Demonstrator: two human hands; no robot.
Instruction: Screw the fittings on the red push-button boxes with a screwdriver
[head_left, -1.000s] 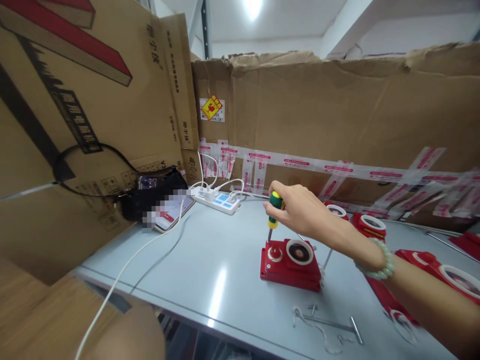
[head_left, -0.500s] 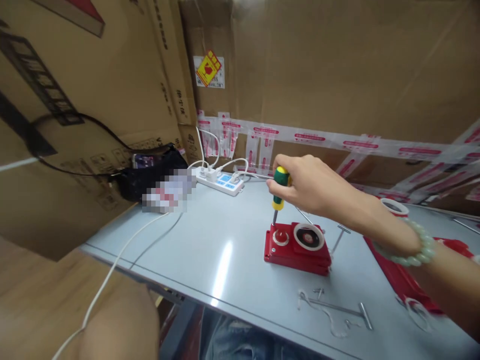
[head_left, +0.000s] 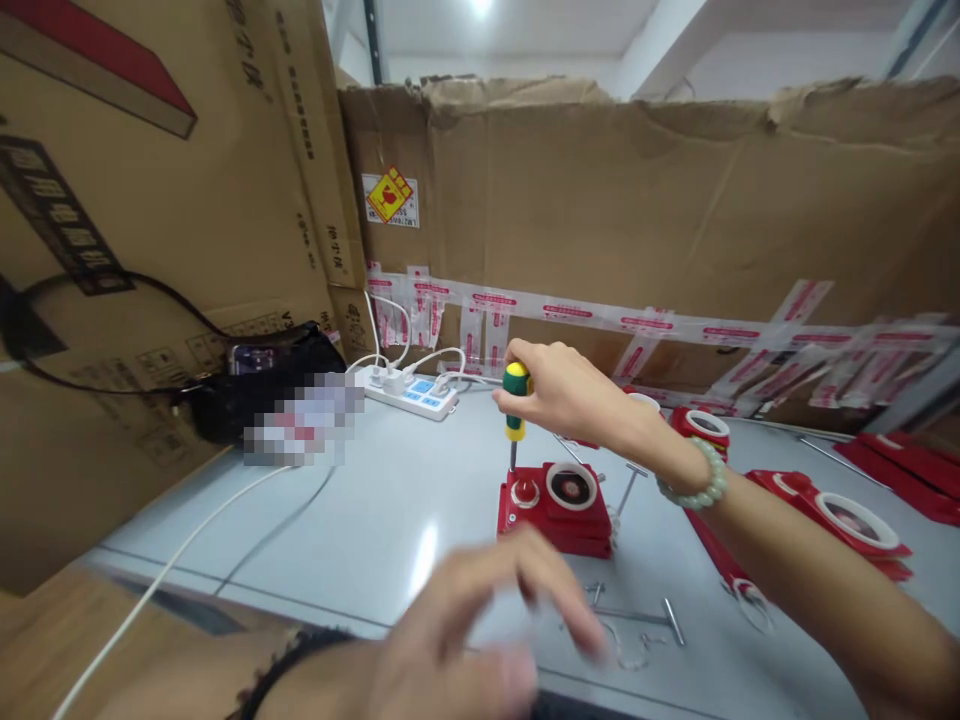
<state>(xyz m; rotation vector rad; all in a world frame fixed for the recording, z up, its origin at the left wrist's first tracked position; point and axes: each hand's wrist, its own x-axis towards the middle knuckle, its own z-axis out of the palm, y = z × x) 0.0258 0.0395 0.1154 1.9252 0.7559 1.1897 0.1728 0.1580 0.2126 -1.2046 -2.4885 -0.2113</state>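
Observation:
My right hand (head_left: 559,388), with a pale green bead bracelet on its wrist, is closed round a green and yellow screwdriver (head_left: 515,402). The screwdriver stands upright, its tip at the back left corner of a red box (head_left: 561,540) with a red knob and a white-ringed dark disc. My left hand (head_left: 487,610) is blurred in front of the red box, its fingers curved and spread apart with nothing seen between them. Metal T-shaped rods (head_left: 637,613) and a small white cord lie in front of the box, partly near my left fingers.
A white power strip (head_left: 412,392) with plugged cables lies at the back left, beside a black bag (head_left: 217,400). More red boxes (head_left: 840,515) lie on the right. Cardboard (head_left: 585,200) walls the table (head_left: 360,520) at the back and left.
My left hand has come up from the lower left to the front of the red box. My right hand still holds the screwdriver at the same corner. The view has tilted up.

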